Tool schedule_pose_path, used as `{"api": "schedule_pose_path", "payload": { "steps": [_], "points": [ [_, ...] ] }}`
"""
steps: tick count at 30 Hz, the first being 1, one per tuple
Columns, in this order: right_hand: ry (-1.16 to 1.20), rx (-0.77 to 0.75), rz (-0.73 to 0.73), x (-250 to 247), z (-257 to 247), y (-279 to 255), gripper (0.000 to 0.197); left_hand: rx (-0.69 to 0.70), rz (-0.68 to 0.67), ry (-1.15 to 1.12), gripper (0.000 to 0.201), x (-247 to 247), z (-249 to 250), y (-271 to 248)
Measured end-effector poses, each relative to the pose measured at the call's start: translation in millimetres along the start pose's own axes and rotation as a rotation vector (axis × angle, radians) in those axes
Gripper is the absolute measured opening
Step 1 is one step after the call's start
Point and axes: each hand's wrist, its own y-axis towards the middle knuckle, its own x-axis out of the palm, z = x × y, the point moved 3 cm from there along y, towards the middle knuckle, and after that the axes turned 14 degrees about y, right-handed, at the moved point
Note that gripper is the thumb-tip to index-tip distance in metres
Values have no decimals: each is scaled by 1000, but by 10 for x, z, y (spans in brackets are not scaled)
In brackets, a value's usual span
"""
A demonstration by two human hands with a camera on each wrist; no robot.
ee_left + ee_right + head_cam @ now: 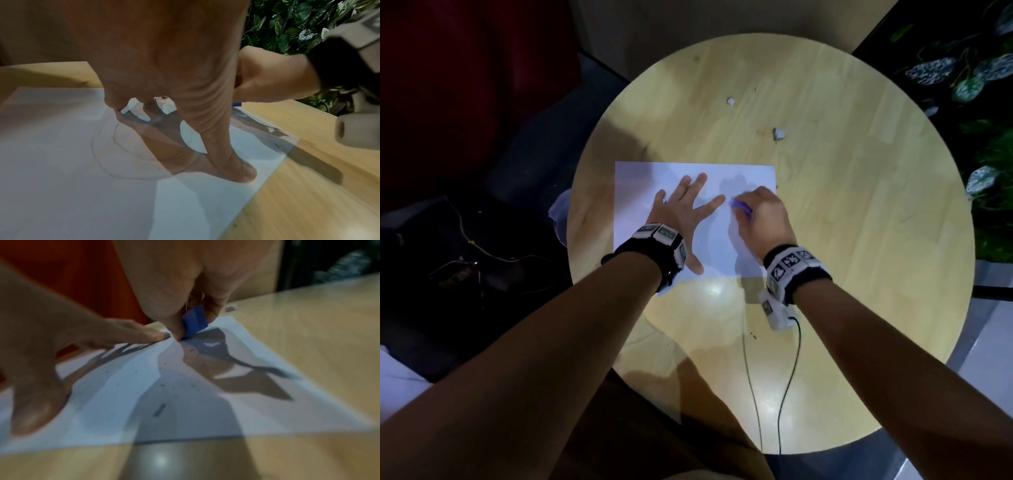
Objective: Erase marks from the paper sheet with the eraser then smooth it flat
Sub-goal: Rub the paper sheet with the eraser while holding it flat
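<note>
A white paper sheet lies on the round wooden table, with faint pencil curves showing in the left wrist view. My left hand lies flat on the sheet with fingers spread, pressing it down; its thumb rests near the sheet's near edge. My right hand pinches a blue eraser between thumb and fingers, its lower end touching the paper close to my left index fingertip. The eraser shows as a purple-blue bit in the head view.
Two small white scraps lie on the table beyond the sheet. Dark eraser crumbs dot the paper. Cables trail over the table's near side. Leafy plants stand to the right, dark floor with wires to the left.
</note>
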Motion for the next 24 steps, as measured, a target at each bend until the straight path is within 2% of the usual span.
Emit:
{"api": "schedule_pose_path", "payload": {
  "steps": [2, 3, 5, 6, 7, 8, 11, 13, 15, 17, 18, 21, 22, 24],
  "points": [
    [19, 17, 26, 85, -7, -99, 15, -3, -1, 2, 150, 5, 1, 1],
    [29, -20, -25, 157, -78, -233, 15, -7, 9, 8, 149, 10, 2, -3],
    [57, -148, -218, 228, -273, -518, 14, -11, 36, 16, 148, 14, -3, -12],
    [41, -201, -305, 185, -318, -526, 13, -10, 40, 15, 148, 15, -6, -13],
    [-1, -243, -331, 135, -297, -425, 12, -7, 36, 12, 148, 16, -10, -11],
    [-58, -227, -284, 77, -233, -265, 11, -5, 25, 8, 149, 20, -10, -5],
    [-64, -9, 2, -77, 9, 74, 14, -1, -5, 5, 150, 25, -13, 16],
    [-20, -30, -31, 32, -86, -105, 13, -2, -7, 11, 150, 28, -6, 13],
    [-9, -173, -216, 170, -272, -406, 12, -7, 16, 17, 150, 26, -8, 5],
    [-28, -237, -335, 115, -298, -347, 11, -5, 25, 13, 149, 15, -16, -5],
    [-72, -220, -293, 74, -237, -193, 11, -2, 14, 8, 149, 9, -14, -9],
    [-69, -27, -37, -17, -19, 112, 15, 8, -31, 5, 150, 0, 0, 2],
    [-48, -8, -16, 26, -24, 45, 16, 7, -34, 6, 150, 1, 2, 6],
    [-17, -87, -105, 164, -167, -242, 15, -1, -15, 11, 150, 13, -3, 10]
  ]
}}
